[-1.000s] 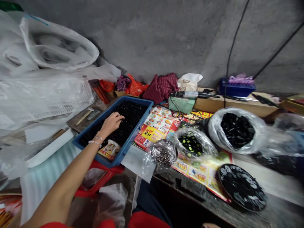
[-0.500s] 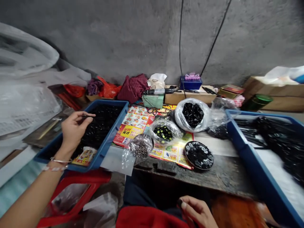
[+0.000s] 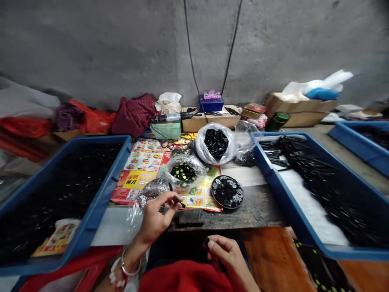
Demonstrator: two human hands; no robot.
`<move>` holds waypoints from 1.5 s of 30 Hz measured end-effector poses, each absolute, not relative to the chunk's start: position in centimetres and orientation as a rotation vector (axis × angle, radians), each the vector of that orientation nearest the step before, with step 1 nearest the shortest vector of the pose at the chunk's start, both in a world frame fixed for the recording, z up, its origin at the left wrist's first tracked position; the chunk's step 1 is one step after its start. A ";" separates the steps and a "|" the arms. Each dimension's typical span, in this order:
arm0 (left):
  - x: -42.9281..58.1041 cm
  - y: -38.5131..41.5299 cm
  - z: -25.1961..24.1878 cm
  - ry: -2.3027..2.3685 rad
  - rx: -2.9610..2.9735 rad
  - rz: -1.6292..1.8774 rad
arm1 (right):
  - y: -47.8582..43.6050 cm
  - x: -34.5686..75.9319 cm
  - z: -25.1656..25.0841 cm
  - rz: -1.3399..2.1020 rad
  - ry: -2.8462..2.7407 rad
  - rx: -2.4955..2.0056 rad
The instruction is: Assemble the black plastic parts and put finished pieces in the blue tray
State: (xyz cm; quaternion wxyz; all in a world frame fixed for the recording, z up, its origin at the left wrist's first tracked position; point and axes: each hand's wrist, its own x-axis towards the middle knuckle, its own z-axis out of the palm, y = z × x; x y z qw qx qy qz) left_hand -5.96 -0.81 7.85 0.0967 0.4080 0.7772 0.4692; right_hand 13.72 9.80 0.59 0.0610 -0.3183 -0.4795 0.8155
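My left hand (image 3: 161, 213) is over the front edge of the bench, fingertips pinched on a slim black piece (image 3: 182, 205). Lower and to the right, in front of my red clothing, my right hand (image 3: 227, 255) is closed on a small dark piece (image 3: 207, 241). Its kind is too small to tell. Just behind my left hand lies a clear plastic bag (image 3: 142, 200), partly hidden by it. Beyond are an open bag of black and yellow-green pieces (image 3: 184, 172), a larger bag of black pieces (image 3: 216, 144) and a round patterned dish (image 3: 227, 192) holding black pieces.
Blue trays of black parts stand at left (image 3: 91, 219) and right (image 3: 273, 182), with another tray (image 3: 361, 138) at far right. A handheld rotary tool (image 3: 172, 117) rests on a green box (image 3: 165, 129). Printed flyers (image 3: 136, 178) cover part of the bench. Two cables hang along the wall.
My left hand has moved right from above the left tray to the bench front, carrying the slim piece. My right hand stays low. The view has turned left-to-right.
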 end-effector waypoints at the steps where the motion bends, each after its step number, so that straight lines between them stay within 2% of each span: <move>1: -6.0 0.0 7.4 2.310 1.257 1.365 | 10.1 13.5 0.7 2.451 -1.409 -0.994; 12: -6.0 2.8 2.5 2.219 1.331 1.285 | 11.3 12.8 0.1 2.391 -1.048 -1.110; 17: -5.1 2.5 3.5 2.255 1.276 1.326 | 11.5 12.9 0.0 2.386 -0.963 -1.136; 26: -1.4 0.8 5.5 2.060 1.157 1.128 | 11.6 13.5 0.0 2.338 -0.903 -1.115; 30: 0.0 0.8 5.0 1.922 1.033 1.070 | 11.7 13.8 0.3 2.302 -0.915 -1.128; 37: 1.7 0.6 3.8 1.942 0.980 1.059 | 11.6 13.9 1.2 2.225 -1.060 -1.074; 45: 2.8 0.4 3.3 1.930 0.978 1.072 | 11.4 14.6 1.0 2.299 -1.106 -1.021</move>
